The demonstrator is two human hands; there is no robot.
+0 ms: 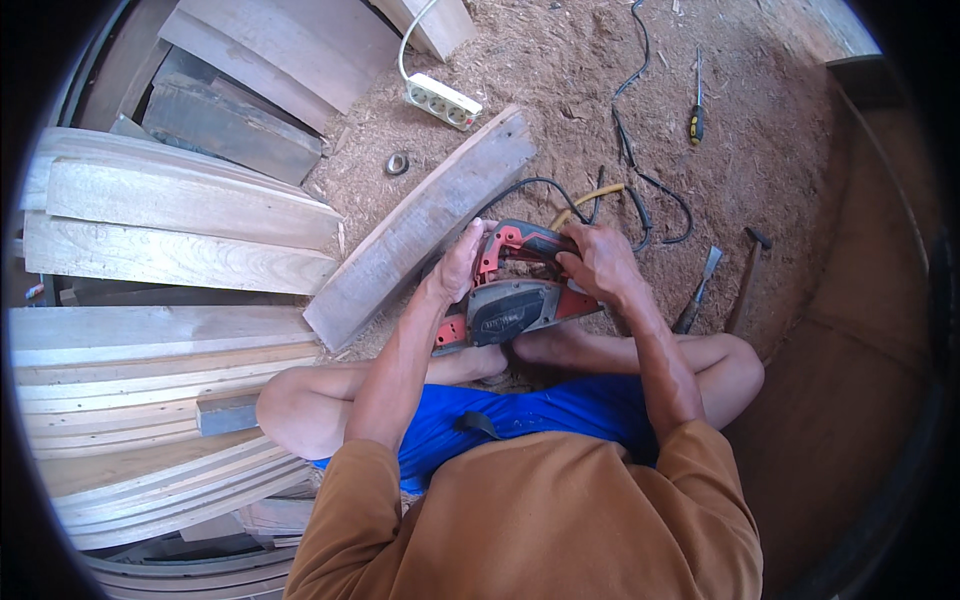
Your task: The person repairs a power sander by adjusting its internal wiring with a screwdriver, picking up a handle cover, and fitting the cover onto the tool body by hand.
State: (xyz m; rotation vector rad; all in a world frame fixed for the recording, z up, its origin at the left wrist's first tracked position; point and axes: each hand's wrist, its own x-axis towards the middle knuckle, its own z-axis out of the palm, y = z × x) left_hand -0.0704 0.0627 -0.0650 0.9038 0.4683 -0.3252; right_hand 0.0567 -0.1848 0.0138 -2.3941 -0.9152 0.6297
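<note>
A red, grey and black electric hand planer (pixel 512 308) is held just above my crossed legs, its dark side cover turned toward me. My left hand (pixel 460 262) presses around the left end of its handle, fingers partly hidden behind the body. At the right end, my right hand (pixel 600 262) wraps round the planer near the red and black grip, thumb on the near side. A black cord (pixel 540 181) curves away behind the tool. Just beyond lies a long, weathered wooden beam (pixel 420 225), set diagonally on the sawdust.
Stacked planks (pixel 170 340) fill the left side. A power strip (pixel 443 102) and a tape roll (pixel 397 163) lie ahead. To the right are a screwdriver (pixel 696 122), a chisel (pixel 700 287), a hammer (pixel 748 280) and a brown panel (pixel 850 420).
</note>
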